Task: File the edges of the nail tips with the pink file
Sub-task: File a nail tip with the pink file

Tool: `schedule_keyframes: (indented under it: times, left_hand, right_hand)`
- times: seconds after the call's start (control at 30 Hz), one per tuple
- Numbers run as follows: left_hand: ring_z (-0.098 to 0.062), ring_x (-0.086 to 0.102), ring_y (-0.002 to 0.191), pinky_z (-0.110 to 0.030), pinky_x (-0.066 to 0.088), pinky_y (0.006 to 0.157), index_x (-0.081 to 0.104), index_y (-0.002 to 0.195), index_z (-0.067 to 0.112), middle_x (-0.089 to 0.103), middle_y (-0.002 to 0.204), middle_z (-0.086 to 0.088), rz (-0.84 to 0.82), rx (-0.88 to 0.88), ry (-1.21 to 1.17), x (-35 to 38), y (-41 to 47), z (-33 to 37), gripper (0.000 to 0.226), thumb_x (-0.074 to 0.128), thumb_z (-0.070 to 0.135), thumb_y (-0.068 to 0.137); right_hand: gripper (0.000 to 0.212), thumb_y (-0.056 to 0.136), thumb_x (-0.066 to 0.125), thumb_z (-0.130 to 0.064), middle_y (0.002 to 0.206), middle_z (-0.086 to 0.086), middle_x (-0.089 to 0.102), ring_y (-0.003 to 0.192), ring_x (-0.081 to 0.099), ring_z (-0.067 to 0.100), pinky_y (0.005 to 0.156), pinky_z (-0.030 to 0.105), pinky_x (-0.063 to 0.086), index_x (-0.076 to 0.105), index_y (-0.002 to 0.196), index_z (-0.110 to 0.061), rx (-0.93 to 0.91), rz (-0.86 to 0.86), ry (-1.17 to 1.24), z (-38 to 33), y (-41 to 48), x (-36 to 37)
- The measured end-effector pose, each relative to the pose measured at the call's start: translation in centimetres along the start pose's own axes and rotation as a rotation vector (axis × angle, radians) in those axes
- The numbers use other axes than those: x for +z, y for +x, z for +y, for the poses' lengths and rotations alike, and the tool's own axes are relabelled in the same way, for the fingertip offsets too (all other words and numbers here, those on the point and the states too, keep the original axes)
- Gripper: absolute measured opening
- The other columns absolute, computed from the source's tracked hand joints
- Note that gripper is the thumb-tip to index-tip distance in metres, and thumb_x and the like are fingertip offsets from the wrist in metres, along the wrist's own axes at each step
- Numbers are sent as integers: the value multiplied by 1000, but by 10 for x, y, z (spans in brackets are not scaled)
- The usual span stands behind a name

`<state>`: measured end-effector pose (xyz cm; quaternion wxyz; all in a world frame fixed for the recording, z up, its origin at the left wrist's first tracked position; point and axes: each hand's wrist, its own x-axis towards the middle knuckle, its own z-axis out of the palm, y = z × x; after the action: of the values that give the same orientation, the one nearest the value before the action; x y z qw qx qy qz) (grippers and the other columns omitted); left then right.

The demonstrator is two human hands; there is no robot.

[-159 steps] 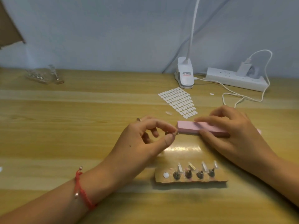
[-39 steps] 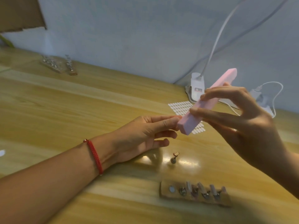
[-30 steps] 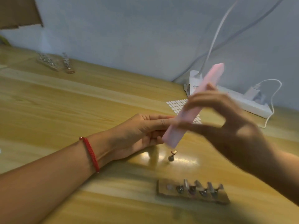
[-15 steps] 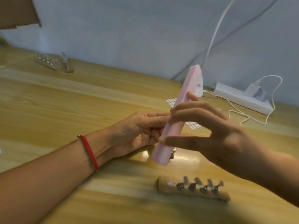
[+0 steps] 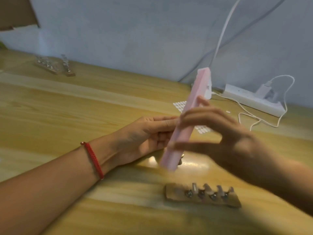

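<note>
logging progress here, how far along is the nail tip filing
Done: nothing visibly finished. In hand: the right hand grips the pink file, held steeply in front of the left hand, whose fingertips it hides. Left: four nail tips wait on the wooden strip.

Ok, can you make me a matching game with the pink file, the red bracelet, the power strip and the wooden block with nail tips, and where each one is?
Things
1 pink file
2 red bracelet
3 power strip
4 wooden block with nail tips

Places
A round the wrist of the left hand
B at the back, by the wall
C on the table, nearest the camera
D held in the right hand

Pairs: 1-D, 2-A, 3-B, 4-C
</note>
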<state>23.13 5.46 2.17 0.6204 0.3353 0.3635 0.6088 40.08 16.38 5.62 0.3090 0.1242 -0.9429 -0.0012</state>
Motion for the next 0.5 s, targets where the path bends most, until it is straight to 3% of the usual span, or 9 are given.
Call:
schedule_keyframes:
  times: [0.07, 0.13, 0.2, 0.27, 0.33, 0.37, 0.4, 0.43, 0.5]
  left_hand:
    - [-6, 62, 64, -17, 52, 65, 77, 85, 14, 69, 74, 0, 7, 9, 13, 1, 0, -1, 14, 69, 17, 74]
    - [-3, 59, 60, -14, 50, 62, 77, 78, 18, 67, 70, 4, 10, 10, 19, 1, 1, -1, 9, 73, 20, 70]
    - [-2, 60, 63, -14, 49, 60, 77, 79, 18, 67, 73, 5, 23, 20, 10, 0, 1, 0, 10, 73, 22, 71]
    - [-3, 62, 66, -14, 50, 61, 77, 84, 19, 69, 78, 4, 19, 15, 4, -2, 1, 1, 13, 74, 24, 72]
    - [-3, 63, 67, -15, 51, 61, 78, 86, 19, 70, 79, 3, 11, -1, 4, -1, 2, 2, 13, 74, 23, 74]
    - [-4, 63, 66, -16, 51, 61, 78, 86, 19, 70, 79, 3, 13, -6, 4, -1, 2, 1, 14, 74, 22, 73]
    - [-4, 63, 66, -16, 52, 61, 78, 86, 19, 70, 79, 3, 16, -12, 1, -1, 1, 1, 15, 75, 22, 71]
    - [-5, 63, 65, -16, 52, 60, 77, 88, 19, 70, 79, 2, 22, -16, -3, -1, 1, 1, 18, 76, 21, 70]
    - [-6, 63, 65, -17, 52, 60, 69, 97, 18, 70, 78, 1, 40, -18, 12, 0, 1, 1, 25, 75, 18, 72]
  right_hand:
    - [35, 85, 67, -6, 113, 19, 62, 106, 58, 35, 101, 54, 45, 59, 117, -20, 116, 24, -121, 21, -4, -12]
    - [35, 85, 65, -10, 110, 22, 62, 99, 58, 37, 86, 46, 50, 58, 118, -20, 303, 39, -221, 42, -9, -31]
    - [34, 86, 61, -19, 108, 18, 61, 96, 55, 29, 88, 46, 47, 60, 120, -23, 426, -24, -240, 48, -20, -40]
    - [38, 84, 51, -38, 110, 8, 63, 98, 47, 14, 104, 55, 36, 60, 121, -32, 484, -292, -276, 46, -28, -41]
    - [50, 78, 39, -56, 120, -10, 59, 103, 41, 1, 116, 48, 20, 48, 126, -49, 622, -644, -320, 36, -29, -39]
    - [53, 75, 37, -60, 124, -17, 55, 108, 42, -1, 119, 44, 13, 43, 128, -54, 666, -717, -310, 31, -27, -37]
    - [54, 74, 39, -63, 124, -19, 54, 114, 45, 2, 120, 43, 11, 42, 128, -54, 678, -686, -261, 27, -26, -35]
    - [52, 75, 43, -62, 121, -17, 56, 115, 51, 8, 120, 47, 18, 46, 126, -50, 668, -571, -180, 22, -23, -34]
    - [43, 82, 52, -51, 114, -12, 62, 106, 59, 14, 103, 47, 46, 56, 123, -39, 550, -279, -43, 8, -10, -33]
